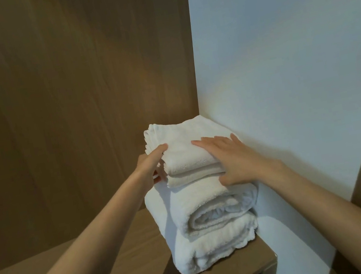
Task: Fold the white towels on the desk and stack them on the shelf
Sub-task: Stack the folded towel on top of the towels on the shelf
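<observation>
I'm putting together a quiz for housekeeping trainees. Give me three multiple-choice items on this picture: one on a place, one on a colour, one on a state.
1. Where does the towel stack stand?
A) on the shelf, by the wall
B) on the floor
C) in a basket

2. What colour are the towels?
A) blue
B) white
C) grey

3. How does the right hand lie?
A) clenched in the air
B) flat on the top towel
C) on a drawer handle

Answers: 1 A, the stack sits in the shelf's corner next to the wall; 2 B, every towel is white; 3 B, its fingers lie straight on that towel.
</observation>
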`<state>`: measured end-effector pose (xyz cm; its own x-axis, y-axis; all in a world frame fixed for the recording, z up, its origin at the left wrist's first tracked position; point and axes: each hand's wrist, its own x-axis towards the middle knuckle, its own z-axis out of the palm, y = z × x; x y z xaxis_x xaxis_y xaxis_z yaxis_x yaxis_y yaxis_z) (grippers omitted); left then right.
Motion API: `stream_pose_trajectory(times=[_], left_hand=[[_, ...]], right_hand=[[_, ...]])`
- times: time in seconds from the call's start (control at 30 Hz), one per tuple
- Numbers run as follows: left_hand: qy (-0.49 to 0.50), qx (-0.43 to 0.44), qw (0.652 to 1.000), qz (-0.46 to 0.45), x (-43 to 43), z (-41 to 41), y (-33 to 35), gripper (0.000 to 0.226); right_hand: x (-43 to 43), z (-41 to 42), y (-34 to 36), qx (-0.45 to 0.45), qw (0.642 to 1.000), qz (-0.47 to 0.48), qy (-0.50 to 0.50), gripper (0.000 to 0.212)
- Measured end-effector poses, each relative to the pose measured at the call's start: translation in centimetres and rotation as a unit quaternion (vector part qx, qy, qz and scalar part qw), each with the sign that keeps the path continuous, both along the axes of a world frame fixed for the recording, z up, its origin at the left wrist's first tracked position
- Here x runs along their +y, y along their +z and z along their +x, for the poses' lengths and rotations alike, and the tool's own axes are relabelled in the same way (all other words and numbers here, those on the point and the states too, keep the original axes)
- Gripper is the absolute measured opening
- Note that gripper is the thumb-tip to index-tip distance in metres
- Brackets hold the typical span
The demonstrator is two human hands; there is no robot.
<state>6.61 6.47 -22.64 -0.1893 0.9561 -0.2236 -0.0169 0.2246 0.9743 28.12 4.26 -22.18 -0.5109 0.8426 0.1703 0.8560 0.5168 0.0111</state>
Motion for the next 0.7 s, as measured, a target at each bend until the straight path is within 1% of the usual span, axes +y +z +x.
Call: stream_pose_trajectory(times=[0.1, 0.17, 0.33, 0.5, 0.6, 0.7], left_hand=[[-0.005, 0.007, 1.000, -0.004, -0.2, 0.1, 0.2, 0.055], [-0.009, 0.003, 1.000, -0.010, -0.3, 0.2, 0.4, 0.054], [0.010, -0.025, 1.000, 0.014, -0.8, 0.8, 0.7, 0.047], [0.006, -0.030, 0.998, 0.061, -2.1, 1.2, 1.4, 0.041], [0.003, -0.035, 0.997, 0.069, -3.0, 1.5, 0.6, 0.047], [0.001, -0.034, 0.996, 0.077, -4.4, 2.2, -1.1, 0.052]], right_hand=[[1.0, 0.5, -2.0, -0.015, 0.991, 0.130, 0.020, 0.100], [1.6, 0.5, -2.7, -0.011, 0.986, 0.166, 0.021, 0.095], [1.4, -0.2, -2.5, 0.031, 0.978, 0.204, 0.016, 0.080], [-0.4, 0.4, -1.2, 0.116, 0.964, 0.237, 0.016, 0.070], [-1.4, 0.9, -1.9, 0.117, 0.959, 0.259, 0.017, 0.068], [-2.1, 1.5, -3.6, 0.108, 0.963, 0.245, 0.019, 0.071]])
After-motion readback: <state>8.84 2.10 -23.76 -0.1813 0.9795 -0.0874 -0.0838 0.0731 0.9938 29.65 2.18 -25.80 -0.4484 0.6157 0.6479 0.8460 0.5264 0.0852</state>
